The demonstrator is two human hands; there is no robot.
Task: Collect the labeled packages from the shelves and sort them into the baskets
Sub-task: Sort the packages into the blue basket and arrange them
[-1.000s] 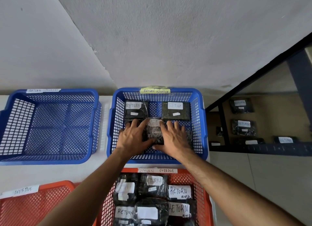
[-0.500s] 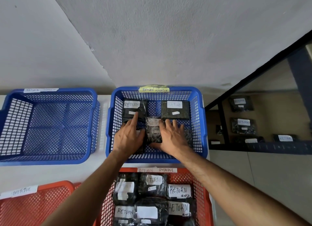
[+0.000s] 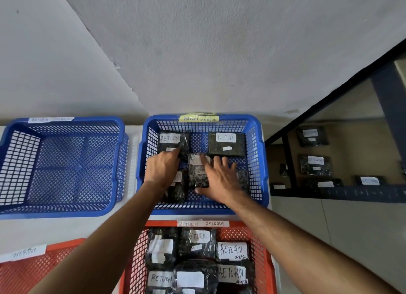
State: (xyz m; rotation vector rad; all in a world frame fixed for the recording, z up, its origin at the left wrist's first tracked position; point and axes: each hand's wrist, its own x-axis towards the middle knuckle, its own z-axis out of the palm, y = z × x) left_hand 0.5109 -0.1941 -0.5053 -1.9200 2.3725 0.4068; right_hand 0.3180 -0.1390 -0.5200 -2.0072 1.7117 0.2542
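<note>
1. Far left, an empty blue basket point(image 3: 61, 166) of plastic lattice sits on the white counter point(image 3: 72, 227), a pale paper tag on its back rim.
2. Below it, the corner of an orange basket point(image 3: 33, 269) carries a strip reading "OVERDUE".
3. The left hand point(image 3: 162, 168) reaches into the middle blue basket point(image 3: 257, 162), fingers extended, index fingertip on the back-left package point(image 3: 173, 143), a black crinkly wrap with a white "RETURN" label.
4. Between both hands lies the centre package point(image 3: 197, 173), dark, glossy, rectangular, its label partly covered.
5. The right hand point(image 3: 219, 177) lies flat with spread fingers on that package's right edge, thumb at its near corner; it presses rather than grips.
6. Back-right rests a flatter black package point(image 3: 226, 145), well apart from either hand.
7. Nearer, an orange basket point(image 3: 263, 260) marked "RETURN OVERDUE" holds several similar wrapped bundles.
8. Right, a dark metal shelf point(image 3: 351, 192) bears more labelled packages.
</note>
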